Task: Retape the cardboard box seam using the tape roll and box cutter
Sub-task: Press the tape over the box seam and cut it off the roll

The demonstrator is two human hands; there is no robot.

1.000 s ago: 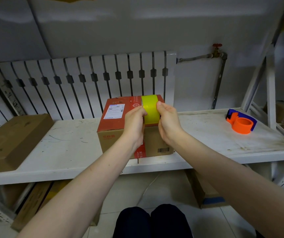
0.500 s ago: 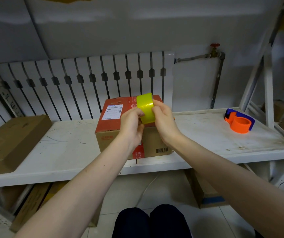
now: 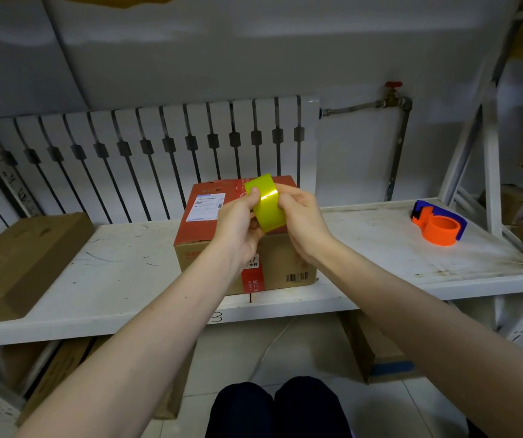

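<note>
Fingers of left hand [image 3: 238,222] and right hand [image 3: 301,219] close on the yellow tape roll [image 3: 264,202], held above the cardboard box [image 3: 209,235]. Risk: free end unlocated; picking may split the tape.

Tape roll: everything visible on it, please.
The tape roll is bright yellow-green and glossy, with a light streak across its outer face. It is held in the air above the red-topped cardboard box, tilted, broad band facing the camera. The left hand and right hand pinch its sides. Its core is hidden, and no loose end shows.
</note>
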